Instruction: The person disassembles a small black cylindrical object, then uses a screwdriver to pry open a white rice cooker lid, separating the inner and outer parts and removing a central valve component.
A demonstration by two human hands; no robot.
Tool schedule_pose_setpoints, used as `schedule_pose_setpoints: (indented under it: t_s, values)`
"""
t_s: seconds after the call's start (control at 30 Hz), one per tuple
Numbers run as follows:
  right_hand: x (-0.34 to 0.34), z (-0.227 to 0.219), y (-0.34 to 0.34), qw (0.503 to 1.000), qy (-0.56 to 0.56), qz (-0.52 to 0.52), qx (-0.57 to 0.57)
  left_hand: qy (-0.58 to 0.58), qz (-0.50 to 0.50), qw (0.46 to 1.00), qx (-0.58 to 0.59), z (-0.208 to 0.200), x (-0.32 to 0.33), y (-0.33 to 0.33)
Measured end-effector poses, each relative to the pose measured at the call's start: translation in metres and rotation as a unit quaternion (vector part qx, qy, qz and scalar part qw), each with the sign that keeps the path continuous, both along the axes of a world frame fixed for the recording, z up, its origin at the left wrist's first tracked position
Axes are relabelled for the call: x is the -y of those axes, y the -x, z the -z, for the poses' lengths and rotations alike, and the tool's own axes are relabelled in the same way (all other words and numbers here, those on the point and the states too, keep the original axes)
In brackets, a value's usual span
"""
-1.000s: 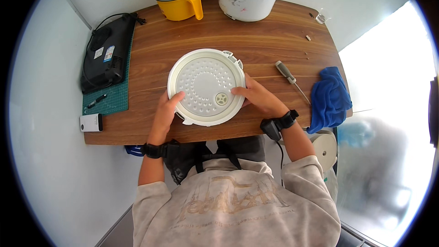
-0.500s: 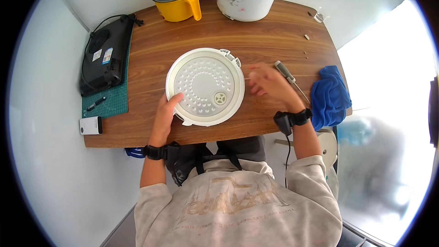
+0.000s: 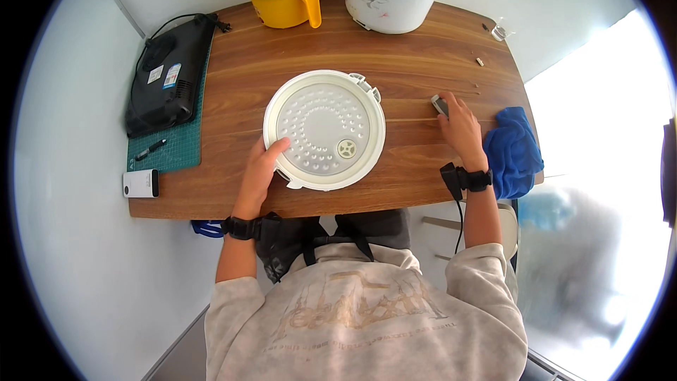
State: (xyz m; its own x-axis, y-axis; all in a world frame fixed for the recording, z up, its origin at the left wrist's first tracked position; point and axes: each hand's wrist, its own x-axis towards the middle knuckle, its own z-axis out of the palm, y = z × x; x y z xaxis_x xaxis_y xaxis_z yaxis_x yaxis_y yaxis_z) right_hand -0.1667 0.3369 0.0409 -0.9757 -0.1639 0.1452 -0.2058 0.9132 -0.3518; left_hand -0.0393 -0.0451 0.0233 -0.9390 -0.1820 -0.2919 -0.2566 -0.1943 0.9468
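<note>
My left hand (image 3: 260, 175) grips the left edge of a round white rice cooker lid (image 3: 310, 121), thumb on top and fingers underneath. Its dimpled inner side faces up, with a small round vent near the lower right and a hinge part at the upper right rim. Over on the right, my right hand (image 3: 463, 132) is closed over a screwdriver (image 3: 440, 105) lying on the table. Only the end of its grey handle shows; the hand covers the rest.
At the back stand a white rice cooker body (image 3: 395, 3) and a yellow lidded pot (image 3: 285, 7). A black appliance (image 3: 166, 81) rests on a green cutting mat (image 3: 185, 144) at left, near a pen (image 3: 150, 149) and white power bank (image 3: 141, 183). A blue cloth (image 3: 513, 155) lies right.
My right hand has moved right, away from the lid, and come down onto the screwdriver handle. My left hand still holds the lid. The whole view has shifted slightly.
</note>
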Motion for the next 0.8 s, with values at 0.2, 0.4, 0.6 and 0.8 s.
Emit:
schedule_pose_setpoints:
  t_s: [0.2, 0.4, 0.6, 0.8]
  values:
    - [-0.003, -0.007, 0.004, 0.999, -0.016, -0.008, 0.03, 0.01, 0.009, 1.0, 0.001, -0.002, 0.001, 0.001]
    - [0.012, -0.038, -0.003, 0.98, 0.188, -0.021, 0.065, 0.019, 0.011, 1.0, -0.003, 0.001, 0.001, 0.001]
    - [0.022, -0.108, -0.042, 0.933, 0.332, -0.089, 0.103, 0.018, 0.002, 0.999, -0.033, 0.006, 0.001, 0.001]
    - [0.007, -0.122, -0.057, 0.891, 0.451, -0.021, 0.054, 0.023, 0.002, 0.999, -0.038, 0.008, 0.001, 0.002]
